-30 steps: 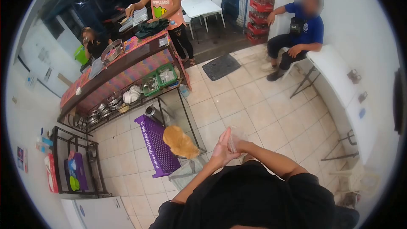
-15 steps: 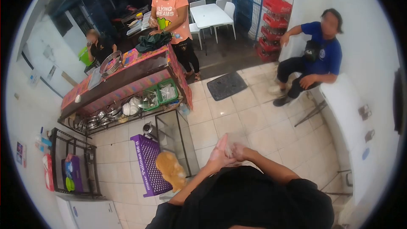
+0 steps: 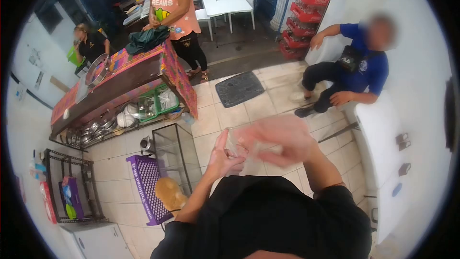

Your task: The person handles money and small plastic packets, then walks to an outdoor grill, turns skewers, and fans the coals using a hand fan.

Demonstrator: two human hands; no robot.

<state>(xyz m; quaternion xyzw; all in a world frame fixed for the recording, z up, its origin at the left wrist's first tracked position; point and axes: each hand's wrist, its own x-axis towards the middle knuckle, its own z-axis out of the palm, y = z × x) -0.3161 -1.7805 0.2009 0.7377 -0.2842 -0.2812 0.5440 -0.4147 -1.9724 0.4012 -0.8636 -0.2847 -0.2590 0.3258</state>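
Note:
My left hand is raised in front of my body, its fingers partly bent around a thin piece of clear plastic. That plastic is crumpled and see-through, and I cannot make out its exact shape. Close on the right is my right hand, smeared by motion, so its fingers do not show clearly. A whitish streak lies between the two hands; whether my right hand grips the plastic too, I cannot tell.
Left of me are a purple crate, a tan furry thing and a glass-sided cabinet. Ahead stands a cloth-covered counter with a person behind it. Someone in blue sits at right by a white table.
My hands were close together and have moved apart, the right one rising and blurring. My view has shifted, so the room's things sit further left.

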